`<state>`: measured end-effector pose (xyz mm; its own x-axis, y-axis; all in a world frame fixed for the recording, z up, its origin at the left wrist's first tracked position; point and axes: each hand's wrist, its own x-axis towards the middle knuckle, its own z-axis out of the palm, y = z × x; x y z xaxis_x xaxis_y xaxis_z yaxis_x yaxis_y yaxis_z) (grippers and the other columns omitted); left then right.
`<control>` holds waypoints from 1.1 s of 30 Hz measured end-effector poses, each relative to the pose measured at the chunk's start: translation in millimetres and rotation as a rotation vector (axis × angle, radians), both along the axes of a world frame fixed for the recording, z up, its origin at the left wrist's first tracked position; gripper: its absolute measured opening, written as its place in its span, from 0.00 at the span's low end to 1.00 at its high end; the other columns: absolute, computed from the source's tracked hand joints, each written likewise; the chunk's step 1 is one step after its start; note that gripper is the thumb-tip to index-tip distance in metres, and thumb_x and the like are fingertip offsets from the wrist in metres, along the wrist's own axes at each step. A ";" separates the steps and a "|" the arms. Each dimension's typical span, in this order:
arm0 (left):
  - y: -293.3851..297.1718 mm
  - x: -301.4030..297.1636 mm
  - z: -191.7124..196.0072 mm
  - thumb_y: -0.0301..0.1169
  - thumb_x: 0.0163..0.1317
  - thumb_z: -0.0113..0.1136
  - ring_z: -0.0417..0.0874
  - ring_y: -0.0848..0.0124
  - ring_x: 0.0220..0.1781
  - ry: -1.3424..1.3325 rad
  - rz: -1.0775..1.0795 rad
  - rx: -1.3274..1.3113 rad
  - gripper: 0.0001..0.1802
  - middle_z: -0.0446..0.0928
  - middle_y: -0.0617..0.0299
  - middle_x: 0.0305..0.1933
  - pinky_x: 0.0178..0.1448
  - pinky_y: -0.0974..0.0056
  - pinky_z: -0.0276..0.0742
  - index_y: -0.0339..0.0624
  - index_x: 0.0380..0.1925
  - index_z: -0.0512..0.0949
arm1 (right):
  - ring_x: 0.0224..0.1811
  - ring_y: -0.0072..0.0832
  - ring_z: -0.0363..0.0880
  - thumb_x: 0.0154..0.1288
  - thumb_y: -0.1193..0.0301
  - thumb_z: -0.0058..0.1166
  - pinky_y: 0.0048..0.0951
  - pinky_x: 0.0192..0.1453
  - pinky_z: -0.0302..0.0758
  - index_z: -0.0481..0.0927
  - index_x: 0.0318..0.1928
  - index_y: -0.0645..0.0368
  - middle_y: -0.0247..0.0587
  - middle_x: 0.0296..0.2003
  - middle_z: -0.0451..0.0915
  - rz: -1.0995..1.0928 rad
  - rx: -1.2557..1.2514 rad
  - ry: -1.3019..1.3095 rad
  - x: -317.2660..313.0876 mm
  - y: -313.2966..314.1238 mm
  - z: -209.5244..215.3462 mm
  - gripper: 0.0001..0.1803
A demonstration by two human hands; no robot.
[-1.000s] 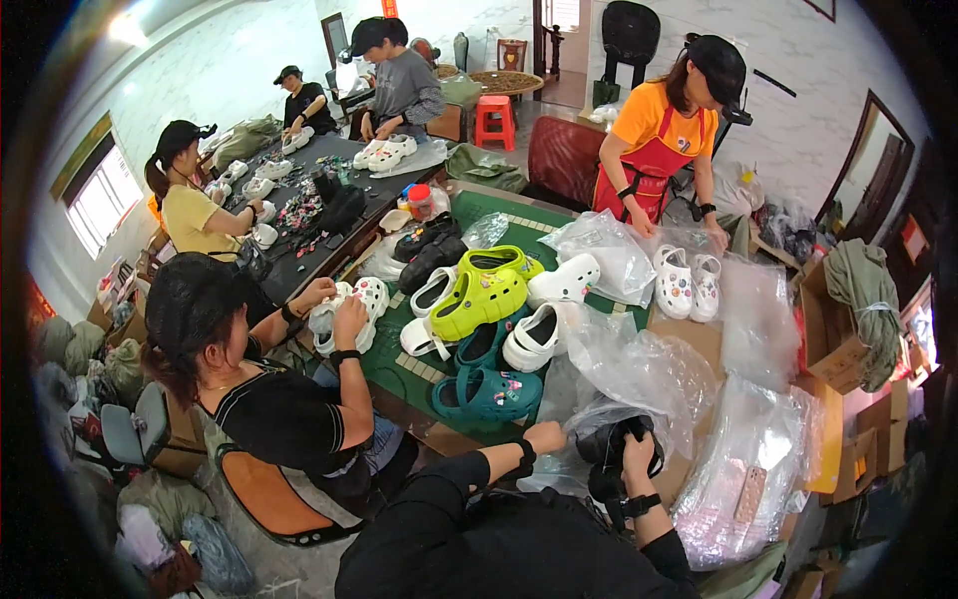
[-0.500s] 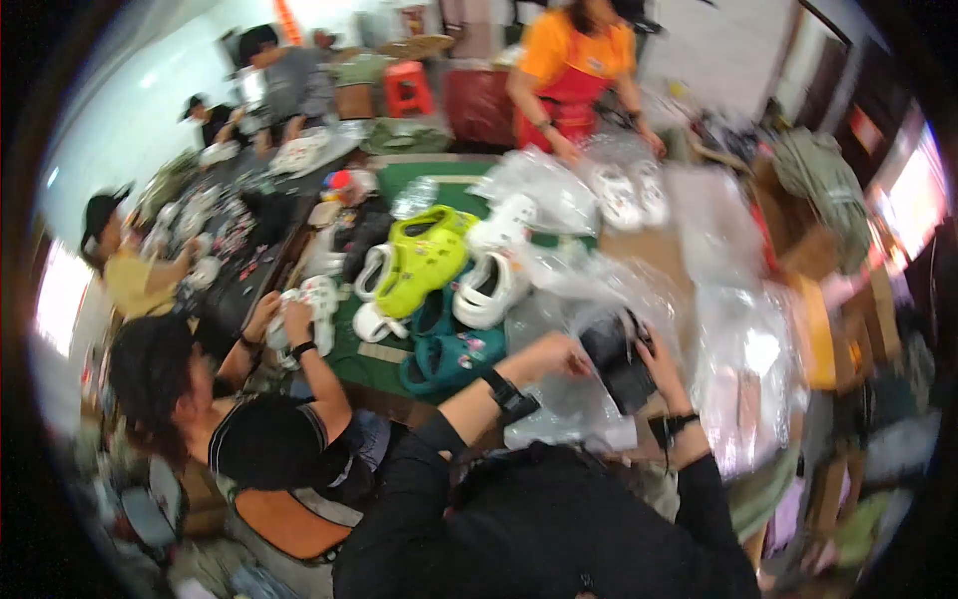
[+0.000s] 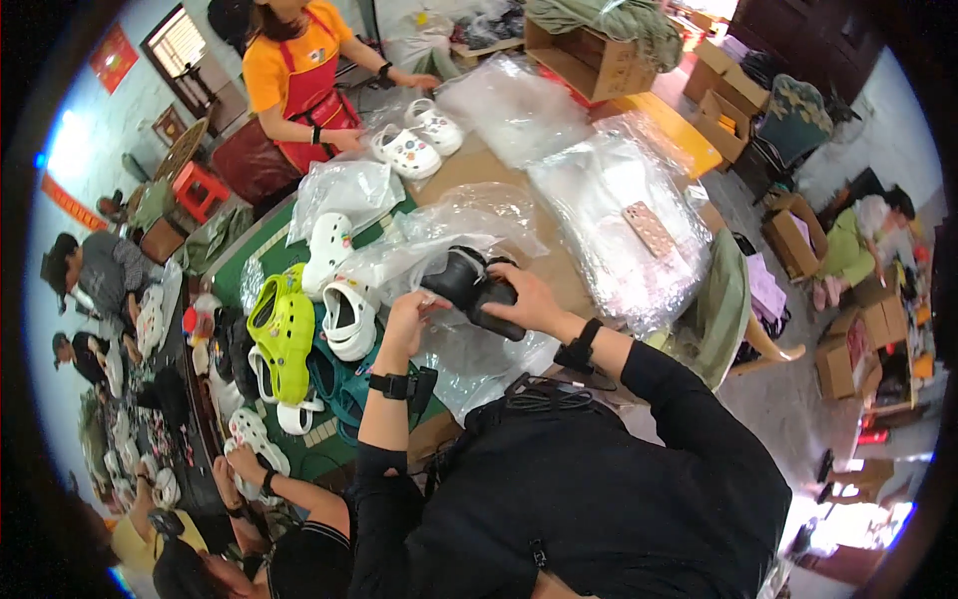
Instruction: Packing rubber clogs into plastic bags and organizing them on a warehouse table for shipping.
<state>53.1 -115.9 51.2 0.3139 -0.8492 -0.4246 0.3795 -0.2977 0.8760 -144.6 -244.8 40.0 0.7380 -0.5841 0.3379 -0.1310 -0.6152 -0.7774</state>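
Right hand (image 3: 524, 299) fingers closed around black clogs (image 3: 477, 290) above the tabletop's near edge, left hand (image 3: 407, 317) pinching the clear bag (image 3: 419, 255); best held wide while sliding them in

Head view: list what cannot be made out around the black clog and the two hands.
- Black clog: head view, its far side and inside are hidden by the right hand.
- Left hand: its fingers lie against a clear plastic bag; grip unclear.
- Whether a second clog is held: hidden.
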 end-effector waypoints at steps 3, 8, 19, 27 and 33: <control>6.0 3.6 0.2 0.34 0.53 0.44 0.75 0.69 0.41 0.004 0.021 0.006 0.09 0.79 0.57 0.34 0.46 0.62 0.59 0.44 0.24 0.73 | 0.33 0.43 0.77 0.49 0.50 0.56 0.37 0.37 0.73 0.76 0.36 0.58 0.45 0.32 0.78 -0.171 -0.138 0.192 4.4 -3.0 14.6 0.24; 23.3 8.5 6.8 0.35 0.53 0.45 0.75 0.70 0.38 -0.130 -0.082 0.049 0.11 0.80 0.58 0.33 0.44 0.63 0.61 0.42 0.24 0.75 | 0.28 0.43 0.76 0.51 0.50 0.53 0.38 0.33 0.71 0.78 0.23 0.62 0.51 0.23 0.77 -0.227 0.093 0.325 24.4 -37.9 6.3 0.24; 105.0 10.2 -39.0 0.28 0.48 0.53 0.73 0.76 0.23 -0.407 -0.213 0.268 0.09 0.77 0.62 0.23 0.30 0.68 0.69 0.33 0.22 0.78 | 0.17 0.42 0.72 0.47 0.57 0.56 0.37 0.26 0.68 0.77 0.17 0.63 0.53 0.15 0.72 -0.195 0.130 0.172 112.2 11.7 40.1 0.19; 110.6 -39.5 -55.7 0.31 0.56 0.48 0.78 0.68 0.36 0.006 -0.132 0.194 0.12 0.79 0.56 0.32 0.41 0.69 0.71 0.32 0.30 0.77 | 0.26 0.49 0.75 0.51 0.60 0.50 0.44 0.32 0.69 0.77 0.18 0.63 0.54 0.20 0.75 -0.194 -0.083 0.089 121.6 20.8 12.6 0.18; 97.1 -38.6 -32.1 0.25 0.55 0.42 0.78 0.64 0.37 0.303 0.129 -0.022 0.13 0.78 0.51 0.34 0.46 0.64 0.72 0.27 0.34 0.73 | 0.25 0.33 0.65 0.53 0.64 0.51 0.33 0.30 0.62 0.69 0.24 0.55 0.36 0.22 0.65 0.289 -0.724 -0.347 89.5 29.3 29.0 0.09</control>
<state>14.5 -18.7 19.1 0.2814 -0.8207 -0.4973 0.6575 -0.2126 0.7228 -55.2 -215.5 68.9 0.6104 0.0583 0.7899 0.2808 -0.9485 -0.1470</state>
